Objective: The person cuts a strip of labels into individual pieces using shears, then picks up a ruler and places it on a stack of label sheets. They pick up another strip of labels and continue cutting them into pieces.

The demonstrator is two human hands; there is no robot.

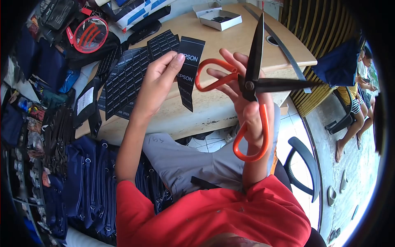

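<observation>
Between thumb and fingers, my left hand [161,74] pinches a dark label strip [190,66] printed EPSON, which hangs down over the table's front edge. Large scissors [257,82] with orange handles are in my right hand [247,101], thumb at one loop and fingers around the other. Their blades stand wide apart, one pointing up and one to the right, with nothing between them. Dark sheets of the same printed labels [129,74] lie on the table [230,39], left of and behind my left hand.
A white open box [220,19] and a long metal ruler [279,43] lie on the table. Dark blue straps or bags [92,181] are stacked at lower left. A chair armrest [304,168] is at right. Two people [362,82] sit at far right.
</observation>
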